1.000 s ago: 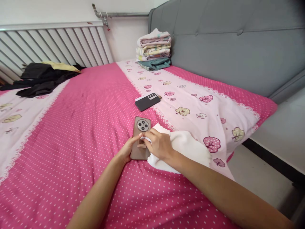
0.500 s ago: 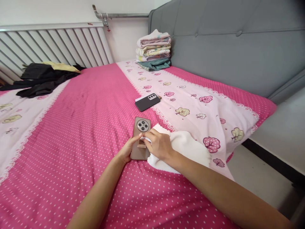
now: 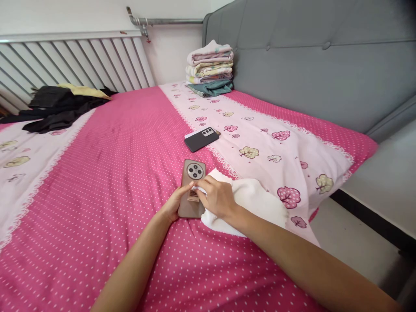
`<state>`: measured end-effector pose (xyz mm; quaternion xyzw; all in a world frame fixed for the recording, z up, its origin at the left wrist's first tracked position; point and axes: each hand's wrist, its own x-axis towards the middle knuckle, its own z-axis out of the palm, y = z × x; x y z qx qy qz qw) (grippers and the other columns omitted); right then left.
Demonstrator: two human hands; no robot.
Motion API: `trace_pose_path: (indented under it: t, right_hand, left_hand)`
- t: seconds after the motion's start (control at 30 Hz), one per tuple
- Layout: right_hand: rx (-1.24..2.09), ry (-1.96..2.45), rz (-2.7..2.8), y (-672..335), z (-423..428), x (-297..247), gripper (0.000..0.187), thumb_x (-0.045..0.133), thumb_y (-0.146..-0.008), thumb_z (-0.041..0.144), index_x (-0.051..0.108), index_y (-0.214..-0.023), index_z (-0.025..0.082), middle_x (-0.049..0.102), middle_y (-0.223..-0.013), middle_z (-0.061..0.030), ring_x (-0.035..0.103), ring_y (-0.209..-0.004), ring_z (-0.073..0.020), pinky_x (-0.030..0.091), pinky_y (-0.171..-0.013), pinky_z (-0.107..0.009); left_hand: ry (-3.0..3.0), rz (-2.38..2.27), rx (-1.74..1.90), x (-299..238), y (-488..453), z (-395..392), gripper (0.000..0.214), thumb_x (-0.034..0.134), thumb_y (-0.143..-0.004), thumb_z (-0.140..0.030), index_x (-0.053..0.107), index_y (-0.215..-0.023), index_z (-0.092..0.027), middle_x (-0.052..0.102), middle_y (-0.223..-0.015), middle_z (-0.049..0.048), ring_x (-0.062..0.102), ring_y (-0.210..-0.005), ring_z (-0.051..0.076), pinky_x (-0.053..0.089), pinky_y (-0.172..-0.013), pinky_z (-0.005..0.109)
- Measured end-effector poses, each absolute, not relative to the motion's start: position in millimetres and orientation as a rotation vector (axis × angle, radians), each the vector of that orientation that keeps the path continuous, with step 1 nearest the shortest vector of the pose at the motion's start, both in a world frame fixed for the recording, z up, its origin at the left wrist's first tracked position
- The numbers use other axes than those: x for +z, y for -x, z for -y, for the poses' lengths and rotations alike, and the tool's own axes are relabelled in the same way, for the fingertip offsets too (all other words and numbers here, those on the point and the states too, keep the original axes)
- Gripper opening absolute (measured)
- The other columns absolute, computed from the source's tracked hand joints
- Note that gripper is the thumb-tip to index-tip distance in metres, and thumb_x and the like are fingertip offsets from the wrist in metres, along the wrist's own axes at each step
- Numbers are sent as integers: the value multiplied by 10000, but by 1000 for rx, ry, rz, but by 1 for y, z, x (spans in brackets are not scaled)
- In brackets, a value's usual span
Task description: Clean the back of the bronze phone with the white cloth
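A brown phone (image 3: 193, 175) with a round camera ring lies face down on the pink dotted bedspread (image 3: 107, 173). My left hand (image 3: 173, 203) grips its left edge, thumb laid over the back. My right hand (image 3: 216, 197) is closed on a white cloth (image 3: 256, 199) and presses a bunched corner of it onto the phone's back. The remainder of the cloth trails right over the bed under my right forearm.
A black phone (image 3: 201, 138) lies farther back on a white card. Folded laundry (image 3: 210, 67) is stacked at the grey headboard (image 3: 308, 56). Dark clothes (image 3: 55, 106) lie at far left by a white radiator. The bed's right edge drops to the floor (image 3: 354, 242).
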<state>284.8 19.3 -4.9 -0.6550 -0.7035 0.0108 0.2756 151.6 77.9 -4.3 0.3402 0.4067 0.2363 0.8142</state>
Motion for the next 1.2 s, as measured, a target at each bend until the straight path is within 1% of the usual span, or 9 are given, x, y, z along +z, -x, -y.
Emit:
trace_pose_path:
  t: [0.23, 0.53, 0.8, 1.2]
  right_hand:
    - [29, 1756, 1893, -285, -18, -3, 221, 420, -883, 313, 615, -971, 256, 613, -920, 10, 586, -789, -132, 360, -567, -237]
    - [51, 1763, 1898, -285, -18, -4, 228, 421, -884, 314, 613, -990, 254, 614, -941, -2, 585, -794, -136, 372, -579, -232]
    - [32, 1759, 1895, -285, -19, -3, 223, 425, -880, 313, 618, -973, 251, 617, -921, 8, 588, -781, -136, 366, -568, -235]
    - [50, 1774, 1907, -285, -19, -3, 225, 415, -887, 318, 611, -975, 251, 617, -942, -1, 588, -793, -137, 367, -573, -233]
  left_hand:
    - [-723, -872, 505, -4, -151, -77, 211, 608, -746, -330, 619, -771, -121, 645, -634, 43, 603, -512, 143, 504, -524, 263]
    - [-727, -875, 511, -5, -150, -77, 227, 624, -732, -341, 620, -784, -119, 646, -640, 49, 606, -518, 149, 501, -525, 266]
    - [-734, -891, 511, -4, -151, -77, 217, 609, -743, -332, 620, -779, -117, 651, -652, 57, 609, -527, 153, 506, -539, 271]
    - [-744, -903, 513, -4, -151, -77, 217, 602, -746, -330, 617, -797, -119, 651, -647, 61, 612, -525, 159, 499, -540, 268]
